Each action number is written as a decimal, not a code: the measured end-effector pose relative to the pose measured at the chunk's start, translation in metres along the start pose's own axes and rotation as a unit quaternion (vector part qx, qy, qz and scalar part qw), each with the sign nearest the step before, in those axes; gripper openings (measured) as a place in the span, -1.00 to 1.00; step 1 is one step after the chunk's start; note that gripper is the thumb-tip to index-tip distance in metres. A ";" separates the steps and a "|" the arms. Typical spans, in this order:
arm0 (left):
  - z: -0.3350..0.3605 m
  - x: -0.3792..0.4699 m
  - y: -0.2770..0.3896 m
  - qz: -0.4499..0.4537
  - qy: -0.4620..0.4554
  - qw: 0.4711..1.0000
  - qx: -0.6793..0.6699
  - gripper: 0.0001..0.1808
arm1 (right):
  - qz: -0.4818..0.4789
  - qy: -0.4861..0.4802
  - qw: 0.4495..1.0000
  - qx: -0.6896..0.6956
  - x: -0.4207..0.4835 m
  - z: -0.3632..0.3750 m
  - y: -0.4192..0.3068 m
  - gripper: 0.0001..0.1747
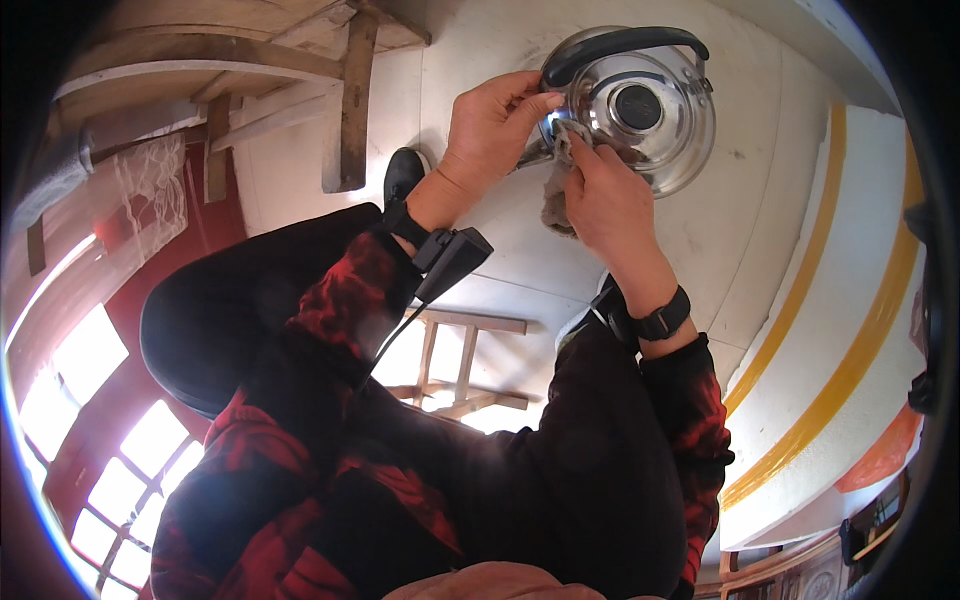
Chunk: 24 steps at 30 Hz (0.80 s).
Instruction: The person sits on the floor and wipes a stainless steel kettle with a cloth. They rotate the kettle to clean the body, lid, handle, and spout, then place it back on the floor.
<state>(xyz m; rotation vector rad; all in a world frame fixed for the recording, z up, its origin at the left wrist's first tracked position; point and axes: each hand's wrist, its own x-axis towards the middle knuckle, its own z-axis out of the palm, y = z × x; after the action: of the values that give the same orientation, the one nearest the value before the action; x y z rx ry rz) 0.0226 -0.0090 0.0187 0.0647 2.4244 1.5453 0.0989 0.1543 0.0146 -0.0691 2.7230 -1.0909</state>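
Observation:
A shiny stainless steel kettle with a black arched handle and a black lid knob stands on the pale tiled floor in front of me. A crumpled grey-brown cloth is pinched in my right hand, pressed against the kettle's near left side by the spout and hanging down from the fingers. My left hand is at the kettle's left edge by the base of the handle, thumb and fingers around its rim there; the fingertips are partly hidden behind the handle's end.
Wooden furniture with thick legs stands at the upper left. On the right is a large white foam box with yellow tape bands. A wooden stool lies or stands beneath me, between my legs. My black shoe is left of the kettle.

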 end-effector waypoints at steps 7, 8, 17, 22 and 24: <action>0.004 -0.006 -0.002 -0.020 -0.011 0.999 -0.025 -0.69 | 0.023 -0.022 0.999 -0.002 -0.015 -0.014 0.003 -0.57; 0.004 -0.006 -0.002 -0.022 -0.010 0.999 -0.028 -0.70 | 0.030 -0.041 0.999 -0.014 -0.020 -0.018 0.003 -0.57; 0.006 -0.008 0.006 -0.026 -0.014 0.998 -0.049 -0.71 | 0.038 0.061 0.969 0.237 -0.016 -0.008 0.002 -0.57; 0.004 -0.010 0.007 -0.025 -0.022 0.998 -0.059 -0.71 | 0.089 -0.032 0.987 0.127 -0.027 -0.013 0.014 -0.56; 0.004 -0.011 0.006 -0.020 -0.025 0.998 -0.063 -0.70 | 0.069 -0.004 0.987 0.142 -0.035 -0.024 0.021 -0.55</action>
<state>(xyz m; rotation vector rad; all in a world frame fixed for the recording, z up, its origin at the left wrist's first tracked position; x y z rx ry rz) 0.0340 -0.0047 0.0242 0.0293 2.2711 1.6529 0.1288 0.1898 0.0227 0.1553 2.4918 -1.4162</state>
